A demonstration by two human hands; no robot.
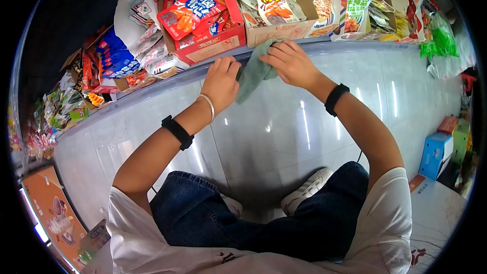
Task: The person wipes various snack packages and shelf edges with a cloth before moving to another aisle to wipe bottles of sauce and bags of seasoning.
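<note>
A grey-green cloth [251, 76] hangs bunched between my hands, against the front edge of the snack shelf. My right hand [291, 64] is closed on its upper right part, with thumb and fingers pinching the fabric. At the cloth's left edge, my left hand [221, 79] has its fingers curled in and seems to grip the fabric; the fingertips are partly hidden. Just beyond my hands stand an open box of red snack packets [195, 12] and a cardboard box of pale snack packets [269, 0].
A shelf edge [152, 87] curves across in front of me. Blue packets [114, 53] lie at left, and a green plastic bag [440, 38] hangs at right. A blue box [435, 155] stands on the right, an orange printed box [53, 213] at lower left. Glossy tiles [266, 137] lie below.
</note>
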